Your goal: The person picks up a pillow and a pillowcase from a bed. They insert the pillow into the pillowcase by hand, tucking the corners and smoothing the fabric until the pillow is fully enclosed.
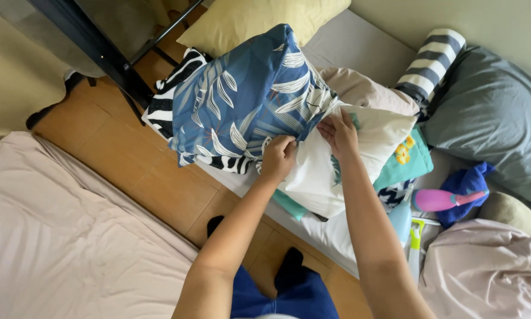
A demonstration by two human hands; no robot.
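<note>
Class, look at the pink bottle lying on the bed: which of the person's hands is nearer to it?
Right. The right hand grips the white pillow up-left of the pink bottle; the left hand is farther left.

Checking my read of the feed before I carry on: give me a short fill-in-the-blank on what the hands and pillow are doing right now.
1. Both hands grip the open edge of a blue pillowcase printed with white ____.
2. The pillow sticking out of that case is ____ in colour.
3. The left hand and right hand are both ____ on the fabric.
4. Under the blue case lies a cloth with a black-and-white ____ pattern.

Missing words: leaves; white; closed; zebra
</note>
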